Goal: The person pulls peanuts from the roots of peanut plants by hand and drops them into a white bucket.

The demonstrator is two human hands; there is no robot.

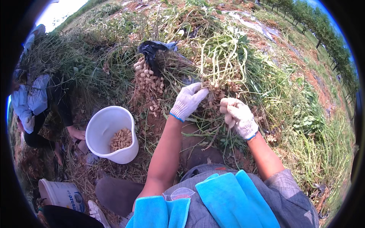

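Observation:
My left hand (189, 100), in a white knit glove with a blue cuff, grips an uprooted peanut plant (223, 67) near its base. The plant's pale green stems rise and bend over above the hand. Peanut pods (212, 101) hang among roots between my two hands. My right hand (239, 116), gloved the same way, is just right of these pods with its fingers curled inward. Whether pods are inside those fingers is hidden. To the left of my left hand, a dense cluster of peanut pods (148, 78) hangs from pulled plants under a piece of black plastic film (151, 54).
A white bucket (95, 132) at left holds picked peanuts (122, 139). Behind it crouches a person (37, 97). A second bucket (61, 195), bearing writing, lies lower left beside a shoe (97, 212). Heaped peanut vines (114, 37) spread ahead; trees (319, 31) line the right edge.

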